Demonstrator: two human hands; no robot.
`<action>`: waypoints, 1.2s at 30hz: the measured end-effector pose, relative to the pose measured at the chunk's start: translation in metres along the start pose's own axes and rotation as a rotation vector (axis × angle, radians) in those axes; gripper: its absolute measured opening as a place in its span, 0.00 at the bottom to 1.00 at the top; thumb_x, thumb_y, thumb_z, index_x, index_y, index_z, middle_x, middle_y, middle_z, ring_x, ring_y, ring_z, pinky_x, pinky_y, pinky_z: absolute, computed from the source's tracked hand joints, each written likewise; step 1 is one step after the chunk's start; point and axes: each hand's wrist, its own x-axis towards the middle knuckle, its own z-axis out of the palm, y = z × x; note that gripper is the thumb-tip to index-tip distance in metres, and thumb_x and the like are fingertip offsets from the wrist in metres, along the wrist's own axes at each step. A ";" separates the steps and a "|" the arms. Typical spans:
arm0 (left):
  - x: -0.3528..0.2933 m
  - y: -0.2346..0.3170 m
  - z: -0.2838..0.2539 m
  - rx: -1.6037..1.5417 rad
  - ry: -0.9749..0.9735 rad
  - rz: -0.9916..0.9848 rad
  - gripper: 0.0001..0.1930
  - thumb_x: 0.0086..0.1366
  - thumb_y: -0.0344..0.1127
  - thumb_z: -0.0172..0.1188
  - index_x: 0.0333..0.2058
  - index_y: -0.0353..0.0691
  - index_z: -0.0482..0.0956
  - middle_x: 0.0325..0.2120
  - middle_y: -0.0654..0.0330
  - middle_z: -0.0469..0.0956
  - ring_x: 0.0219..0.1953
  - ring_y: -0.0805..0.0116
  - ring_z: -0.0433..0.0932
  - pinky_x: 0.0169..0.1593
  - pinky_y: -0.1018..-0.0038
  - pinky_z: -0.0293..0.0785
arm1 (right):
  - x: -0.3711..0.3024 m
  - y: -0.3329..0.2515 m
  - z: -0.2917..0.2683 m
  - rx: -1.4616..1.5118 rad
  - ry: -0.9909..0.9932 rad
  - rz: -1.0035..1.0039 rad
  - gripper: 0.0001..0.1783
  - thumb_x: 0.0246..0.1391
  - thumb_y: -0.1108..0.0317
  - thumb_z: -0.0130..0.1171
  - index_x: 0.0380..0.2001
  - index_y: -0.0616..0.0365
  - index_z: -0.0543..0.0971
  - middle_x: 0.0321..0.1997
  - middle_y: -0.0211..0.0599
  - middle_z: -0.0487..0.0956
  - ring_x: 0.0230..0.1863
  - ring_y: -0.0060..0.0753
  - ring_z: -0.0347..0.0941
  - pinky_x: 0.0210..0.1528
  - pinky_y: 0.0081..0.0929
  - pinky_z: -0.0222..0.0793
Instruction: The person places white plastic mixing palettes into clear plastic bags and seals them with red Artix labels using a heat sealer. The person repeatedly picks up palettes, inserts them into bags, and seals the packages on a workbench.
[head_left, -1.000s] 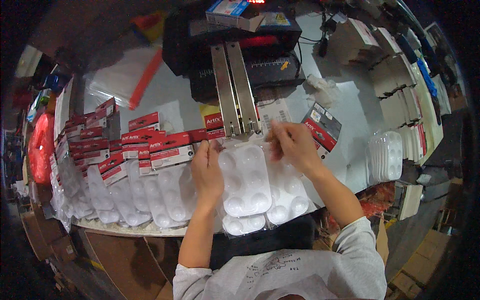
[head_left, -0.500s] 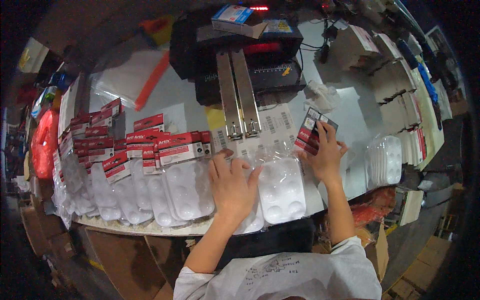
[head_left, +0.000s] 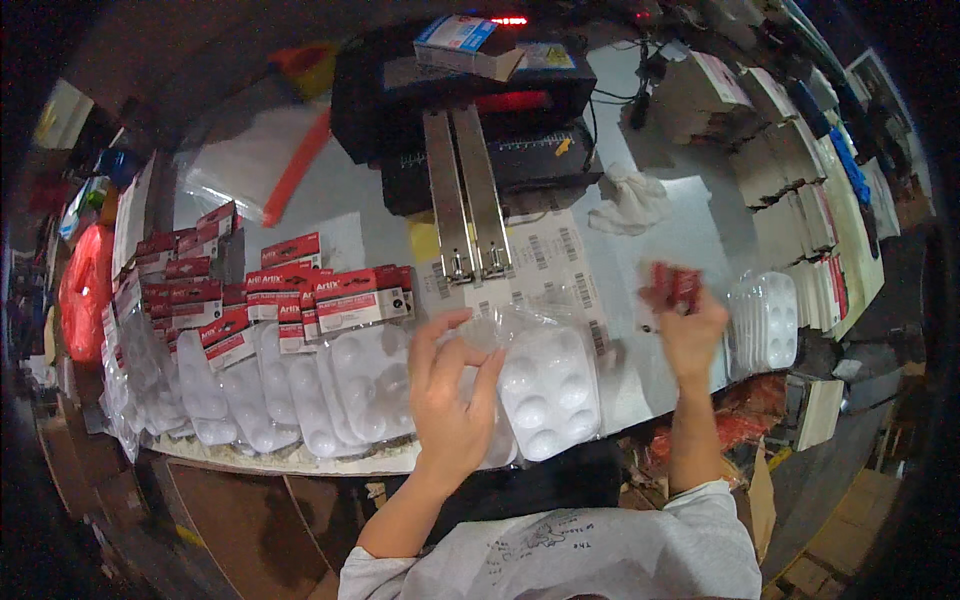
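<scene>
My left hand is at the middle of the table's front edge. Its thumb and index finger come together at the upper left corner of a clear plastic bag, which holds a white paint palette with round wells. My right hand is to the right, above the table, with its fingers closed on a red and white header card. Both the card and these fingers are blurred. Left of my left hand, bagged palettes lie overlapping in a row, with red header cards at their tops.
A black machine with two metal rails stands at the back; a small box sits on it. Stacked cards line the right side, near a stack of palettes. Crumpled white tissue and barcode sheets lie between.
My right hand has moved right with the card, away from the bagged palette. My left thumb and index finger have drawn together at the bag's corner. The whole view has shifted slightly.
</scene>
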 end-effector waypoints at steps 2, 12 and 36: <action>-0.008 0.008 -0.008 -0.299 -0.079 -0.159 0.06 0.60 0.30 0.56 0.29 0.38 0.68 0.39 0.52 0.75 0.31 0.70 0.70 0.35 0.77 0.65 | -0.003 -0.023 -0.026 0.653 0.054 -0.212 0.30 0.38 0.44 0.65 0.38 0.56 0.75 0.23 0.36 0.78 0.19 0.30 0.73 0.21 0.27 0.66; -0.019 0.025 -0.028 -0.458 -0.202 -0.382 0.09 0.65 0.32 0.51 0.37 0.31 0.74 0.26 0.63 0.80 0.26 0.84 0.70 0.30 0.84 0.66 | -0.001 -0.104 -0.014 0.386 -0.793 -0.617 0.17 0.45 0.57 0.64 0.28 0.61 0.74 0.18 0.40 0.73 0.16 0.26 0.66 0.20 0.22 0.61; -0.018 -0.004 -0.023 -0.338 0.132 -0.404 0.10 0.64 0.33 0.53 0.30 0.31 0.76 0.21 0.66 0.73 0.25 0.81 0.65 0.30 0.84 0.61 | -0.009 -0.058 -0.004 0.504 -1.118 0.032 0.13 0.53 0.64 0.57 0.27 0.65 0.80 0.22 0.34 0.78 0.19 0.20 0.73 0.20 0.17 0.65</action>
